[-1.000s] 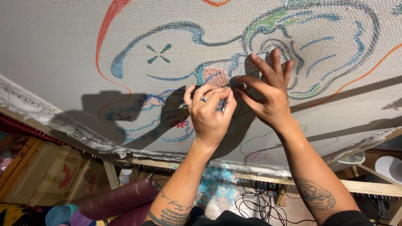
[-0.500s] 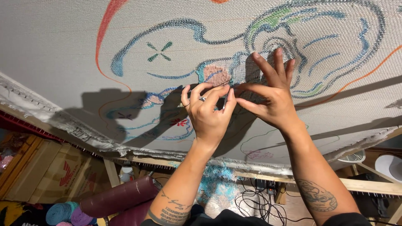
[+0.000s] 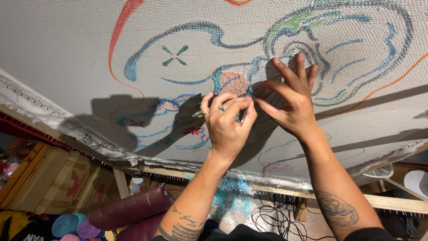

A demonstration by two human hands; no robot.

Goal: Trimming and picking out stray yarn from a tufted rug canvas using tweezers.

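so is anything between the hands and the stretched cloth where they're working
Nothing visible. The left hand holds a thin dark tool right at the stretched cloth, and the right hand has its fingers spread on the weave beside it.

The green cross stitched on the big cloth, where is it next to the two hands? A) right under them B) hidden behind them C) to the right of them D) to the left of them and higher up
D: the green cross sits on the stretched cloth to the left of and above the left hand and the right hand, which meet near the pink patch.
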